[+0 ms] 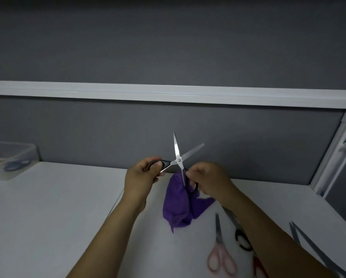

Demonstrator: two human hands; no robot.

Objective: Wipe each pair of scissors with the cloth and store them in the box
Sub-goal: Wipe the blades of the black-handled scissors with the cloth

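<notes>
Left hand (pixel 142 173) and right hand (pixel 208 177) each grip one handle of the black scissors (pixel 179 160) above the bench's (pixel 47 207) far middle. This spreads the blades, probably for the purple cloth (pixel 178 205) dangling from the right.

Dim, even light, cool in tone. Back wall (pixel 168 47) dark grey and matte, in two panels split by a white rail (pixel 168 94) that runs level across the full width. White table (pixel 47 217) butts against the lower panel (pixel 87 127); its surface is smooth and faintly glossy. A thin seam (pixel 116 203) runs front to back through the tabletop. At right, a white post (pixel 328 157) rises from the table's far corner to the rail. Beyond it, a grey side panel (pixel 345 187).
</notes>
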